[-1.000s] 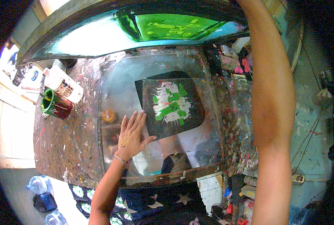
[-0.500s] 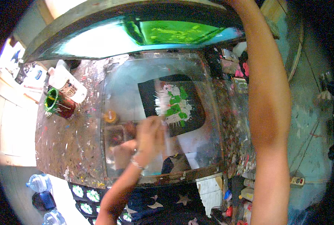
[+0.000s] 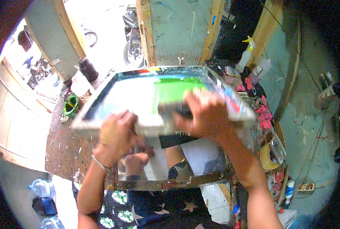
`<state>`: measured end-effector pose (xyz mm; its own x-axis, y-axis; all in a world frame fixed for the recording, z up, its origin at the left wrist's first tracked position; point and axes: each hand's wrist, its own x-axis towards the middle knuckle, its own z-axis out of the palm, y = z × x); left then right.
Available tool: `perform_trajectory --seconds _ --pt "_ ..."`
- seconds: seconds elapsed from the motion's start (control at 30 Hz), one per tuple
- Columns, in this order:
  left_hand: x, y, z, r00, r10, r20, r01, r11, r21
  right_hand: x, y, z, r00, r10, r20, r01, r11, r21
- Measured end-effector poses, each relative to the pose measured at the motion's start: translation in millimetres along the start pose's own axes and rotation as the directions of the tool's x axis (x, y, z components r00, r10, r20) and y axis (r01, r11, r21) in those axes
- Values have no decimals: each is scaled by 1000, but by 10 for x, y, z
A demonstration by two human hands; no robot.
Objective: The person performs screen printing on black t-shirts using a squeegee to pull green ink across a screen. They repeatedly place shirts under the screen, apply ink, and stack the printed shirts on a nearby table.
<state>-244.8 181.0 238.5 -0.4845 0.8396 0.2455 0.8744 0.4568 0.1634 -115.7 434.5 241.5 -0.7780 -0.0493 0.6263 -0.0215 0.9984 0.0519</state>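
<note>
A screen-printing frame (image 3: 151, 126) lies low over the worktable, its mesh white on the left and bright green with ink (image 3: 170, 84) on the right. My left hand (image 3: 118, 131) is closed around the frame's near edge, left of the middle. Over the right part of the near edge, my right hand (image 3: 207, 114) is closed on a dark, blurred block that looks like a squeegee (image 3: 173, 108). Below the frame, part of a black printing piece (image 3: 174, 141) shows on the shiny glass plate (image 3: 210, 156); the frame hides the rest.
A green-rimmed ink can (image 3: 70, 106) and a white tub (image 3: 81, 84) stand at the left. Spray bottle (image 3: 245, 56), clear bottle (image 3: 260, 71), pink rags (image 3: 265, 118) and tape roll (image 3: 269, 157) line the right side. Printed black pieces (image 3: 120, 197) lie at the near edge.
The frame has come down from its raised position over the black piece. My left hand has left the plate for the frame's edge; my right hand has come down onto the dark block.
</note>
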Motion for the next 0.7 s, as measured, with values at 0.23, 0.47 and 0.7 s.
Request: perform_trajectory --seconds 0.23,0.47,0.7 --pt "-550 133 1226 993 -38 115 42 999 -33 -824 -214 550 858 -10 514 -65 990 127" --pt "-595 62 1305 985 -11 172 30 994 -110 -359 158 865 670 -55 741 -154 966 210" --pt "-613 38 1311 993 -4 116 21 989 -145 -582 -8 670 745 -56 665 -139 962 236"
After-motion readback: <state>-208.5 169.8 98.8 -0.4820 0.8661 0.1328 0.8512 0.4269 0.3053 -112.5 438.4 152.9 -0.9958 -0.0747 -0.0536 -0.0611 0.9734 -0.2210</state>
